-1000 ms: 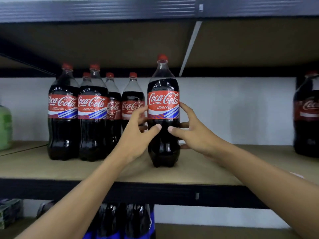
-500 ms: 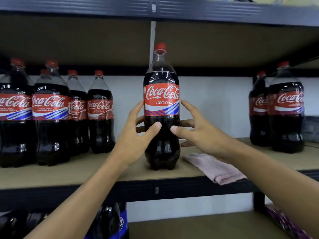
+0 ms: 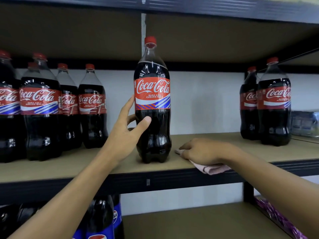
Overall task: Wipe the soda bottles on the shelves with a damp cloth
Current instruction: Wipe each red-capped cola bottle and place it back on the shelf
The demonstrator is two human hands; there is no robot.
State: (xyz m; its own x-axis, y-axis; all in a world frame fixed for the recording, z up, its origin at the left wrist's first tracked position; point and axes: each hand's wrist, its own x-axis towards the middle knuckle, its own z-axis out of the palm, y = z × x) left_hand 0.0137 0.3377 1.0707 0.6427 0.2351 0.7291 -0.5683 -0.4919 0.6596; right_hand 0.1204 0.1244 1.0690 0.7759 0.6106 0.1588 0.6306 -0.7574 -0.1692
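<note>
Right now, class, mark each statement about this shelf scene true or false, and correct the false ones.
1. The left hand grips the middle Coca-Cola bottle. True.
2. The right hand holds a second bottle. False: its fingers curl on the pink cloth lying on the shelf board.
3. The gripped bottle is uncapped. False: its red cap is on.
4. Pepsi bottles are below this shelf. True.
</note>
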